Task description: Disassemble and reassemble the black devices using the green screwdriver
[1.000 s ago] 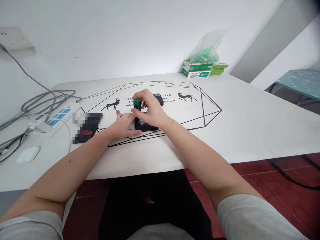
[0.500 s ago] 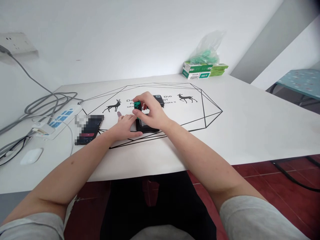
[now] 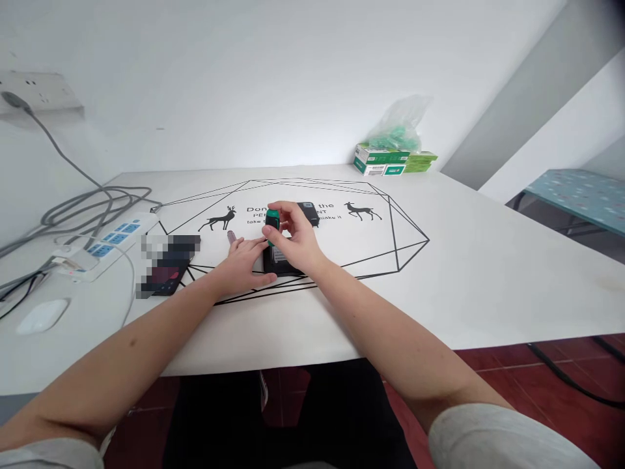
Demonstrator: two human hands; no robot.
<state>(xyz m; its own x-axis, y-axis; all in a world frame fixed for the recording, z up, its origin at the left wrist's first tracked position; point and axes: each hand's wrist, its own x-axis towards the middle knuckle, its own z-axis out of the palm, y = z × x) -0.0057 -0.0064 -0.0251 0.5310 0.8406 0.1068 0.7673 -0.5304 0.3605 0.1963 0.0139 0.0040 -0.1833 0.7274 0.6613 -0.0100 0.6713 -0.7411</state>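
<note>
The right hand [image 3: 293, 236] is closed in a pinch on a small green cylinder [image 3: 272, 221], which looks like a battery, thumb on one side and fingertips on the other. It holds the cylinder upright over the far end of a black, box-shaped device [image 3: 282, 259] lying flat on the white desk [image 3: 488, 260] near its middle, on the printed line pattern with the deer. Whether the cylinder's lower end touches the device cannot be told; the fingers cover that spot.

The left hand [image 3: 244, 259] lies flat, fingers spread, beside the device with its thumb against the near left corner. Its grip is not closed around anything; it only presses and steadies.

The cylinder appears rigid, smooth-skinned and light, so it will likely slip or roll if pinched loosely; a hold across its middle, on the round wall, seems the safest place, leaving both ends free. The device looks like hard plastic, light enough to slide on the slick desk top, which suits the flat hand bracing it at the edge.

To the left lie a dark phone [image 3: 168, 270], a power strip [image 3: 105, 244] with grey cables, and a white mouse [image 3: 41, 315]. At the far edge stand green-and-white boxes [image 3: 385, 163] under a clear bag [image 3: 398, 127] of green pieces.
</note>
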